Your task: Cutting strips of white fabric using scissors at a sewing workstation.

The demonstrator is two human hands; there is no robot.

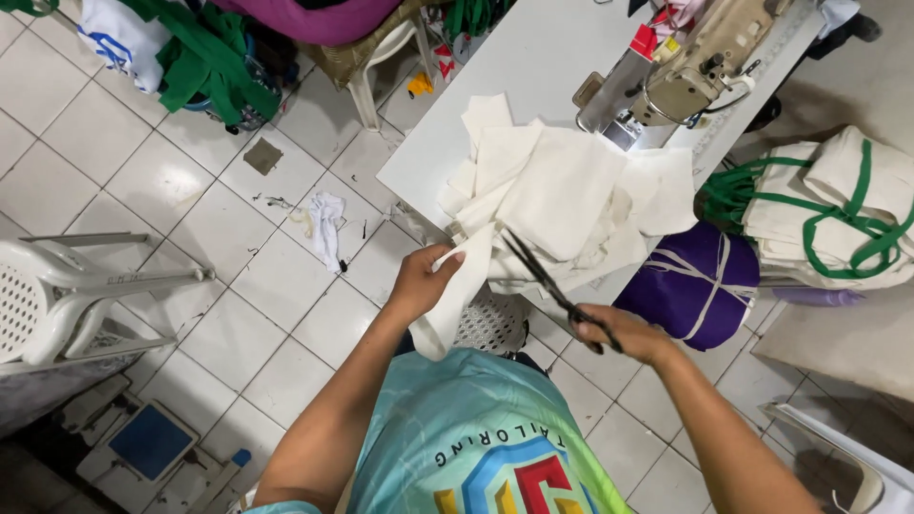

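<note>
The strip [455, 295] pinched in the left hand [419, 281] was matt, cream woven cloth, soft and limp, like the heap of cut pieces [562, 205] on the table. The scissors [557, 290] in the right hand [619, 333] were dark metal with a dull sheen. The table top [533, 57] looked smooth and matt white. The sewing machine [700, 62] had a beige enamelled, slightly glossy body. The floor tiles [143, 181] were glazed white, faintly shiny, and the chair [57, 305] was moulded white plastic.
</note>
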